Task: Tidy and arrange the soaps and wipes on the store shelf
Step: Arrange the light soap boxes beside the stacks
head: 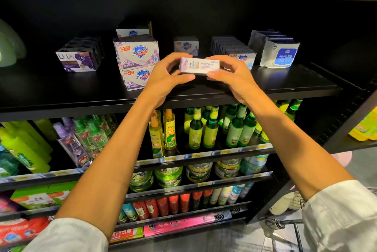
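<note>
**Mid-tidy: one soap box in hand, the shelf partly in rows**

The black shelf (285,82) looks partly ordered. At the left a row of Lux soaps (78,61) runs front to back; next to it the Safeguard stack (137,62) stands two high with more behind. To the right, a row of Safeguard boxes (234,51) and the wipes packs (279,53) stand in their own lines. A lone Safeguard box (186,46) sits further back in the middle — that gap seems to be what is left to fill and face up.

The soap box (199,66) is held above the front middle of the shelf, between the stack and the right-hand row, clear of the shelf surface as far as I can tell. The left hand (166,76) pinches its left end, thumb below and fingers curled over the top; the right hand (230,74) grips the right end likewise.

Its long axis lies left to right, parallel to the shelf edge — a narrow printed side faces the camera, with the box tipped slightly up at the right.
</note>
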`<state>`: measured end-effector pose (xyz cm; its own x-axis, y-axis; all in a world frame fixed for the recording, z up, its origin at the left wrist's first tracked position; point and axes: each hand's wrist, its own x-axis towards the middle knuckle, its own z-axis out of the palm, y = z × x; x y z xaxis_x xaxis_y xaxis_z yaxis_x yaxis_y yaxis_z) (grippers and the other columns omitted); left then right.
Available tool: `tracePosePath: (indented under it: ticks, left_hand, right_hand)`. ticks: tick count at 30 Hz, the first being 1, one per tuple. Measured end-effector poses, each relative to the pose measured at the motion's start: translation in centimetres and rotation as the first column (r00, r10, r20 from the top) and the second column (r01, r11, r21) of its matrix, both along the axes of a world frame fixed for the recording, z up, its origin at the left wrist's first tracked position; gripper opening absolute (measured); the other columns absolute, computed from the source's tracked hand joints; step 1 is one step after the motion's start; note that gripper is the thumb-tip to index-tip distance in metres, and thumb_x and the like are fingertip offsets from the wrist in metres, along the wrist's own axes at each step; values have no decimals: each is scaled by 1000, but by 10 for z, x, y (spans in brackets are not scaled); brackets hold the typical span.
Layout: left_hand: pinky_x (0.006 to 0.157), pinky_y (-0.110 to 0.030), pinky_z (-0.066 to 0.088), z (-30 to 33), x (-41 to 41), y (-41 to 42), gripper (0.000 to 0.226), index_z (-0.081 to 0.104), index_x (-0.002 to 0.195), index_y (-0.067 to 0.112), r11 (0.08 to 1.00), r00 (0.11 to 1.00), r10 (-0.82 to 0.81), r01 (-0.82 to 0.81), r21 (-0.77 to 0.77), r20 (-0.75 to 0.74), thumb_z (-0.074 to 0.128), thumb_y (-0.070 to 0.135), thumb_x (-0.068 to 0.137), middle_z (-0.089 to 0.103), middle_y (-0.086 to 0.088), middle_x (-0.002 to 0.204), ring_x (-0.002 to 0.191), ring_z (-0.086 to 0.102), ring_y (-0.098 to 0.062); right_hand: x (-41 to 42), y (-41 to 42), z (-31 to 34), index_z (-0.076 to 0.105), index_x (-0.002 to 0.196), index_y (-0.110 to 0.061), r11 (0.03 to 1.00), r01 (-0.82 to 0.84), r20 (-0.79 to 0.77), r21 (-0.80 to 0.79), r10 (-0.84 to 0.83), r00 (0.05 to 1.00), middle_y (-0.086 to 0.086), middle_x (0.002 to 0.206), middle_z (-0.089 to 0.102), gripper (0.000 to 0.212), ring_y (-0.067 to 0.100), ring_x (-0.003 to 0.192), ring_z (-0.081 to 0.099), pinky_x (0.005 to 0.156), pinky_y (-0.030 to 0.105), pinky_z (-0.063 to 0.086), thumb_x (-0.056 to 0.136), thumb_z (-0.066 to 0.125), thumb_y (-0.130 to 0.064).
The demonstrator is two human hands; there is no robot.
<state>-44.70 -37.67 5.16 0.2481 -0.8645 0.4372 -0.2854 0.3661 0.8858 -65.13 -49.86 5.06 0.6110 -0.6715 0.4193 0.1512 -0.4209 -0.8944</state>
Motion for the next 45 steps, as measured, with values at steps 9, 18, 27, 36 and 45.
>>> tracePosePath:
  ticks: [9, 18, 27, 36, 45]
  left_hand:
    - [96, -35, 60, 3, -5, -1, 40, 68, 128, 11, 995, 994, 100, -100, 9, -31, 80, 16, 91, 75, 0, 121, 115, 70, -12]
    - [90, -34, 62, 6, -7, 3, 47, 60, 134, 15, 997, 996, 45, -40, 68, -71, 79, 10, 90, 76, -7, 117, 111, 73, -17]
    - [92, -37, 61, 3, -6, -1, 49, 58, 135, 16, 994, 997, 48, -42, 97, -65, 78, 9, 91, 77, -7, 112, 109, 74, -17]
    - [101, -34, 55, -8, -13, 7, 63, 48, 150, 18, 938, 876, 307, -344, 34, 372, 76, 30, 94, 68, -3, 130, 121, 64, -15]
    - [96, -39, 51, -44, 7, 56, 43, 70, 127, 11, 926, 439, 322, -329, -184, 839, 63, 44, 100, 69, -6, 126, 117, 65, -26]
  right_hand:
    - [1, 2, 2, 60, 135, -12, 999, 0, 6, 41, 0, 1000, 5, 128, 71, 49, 23, 123, 67, 104, 44, 55, 90, 77, -4]
    - [2, 2, 3, 66, 121, -14, 994, 46, 42, 102, -51, 998, 8, 112, 78, 35, 26, 113, 73, 92, 33, 60, 90, 77, -2]
    - [1, 1, 4, 61, 131, -8, 996, 21, 15, 92, -23, 1000, 13, 122, 74, 48, 27, 117, 71, 96, 43, 60, 87, 79, 1]
    - [2, -4, 4, 64, 123, -10, 986, 96, 7, 138, -97, 995, 9, 114, 78, 43, 25, 112, 73, 96, 42, 60, 85, 81, 2]
    - [7, -3, 7, 65, 125, -9, 992, 60, -67, 114, -53, 996, 9, 116, 77, 44, 22, 112, 73, 92, 38, 61, 85, 81, -1]
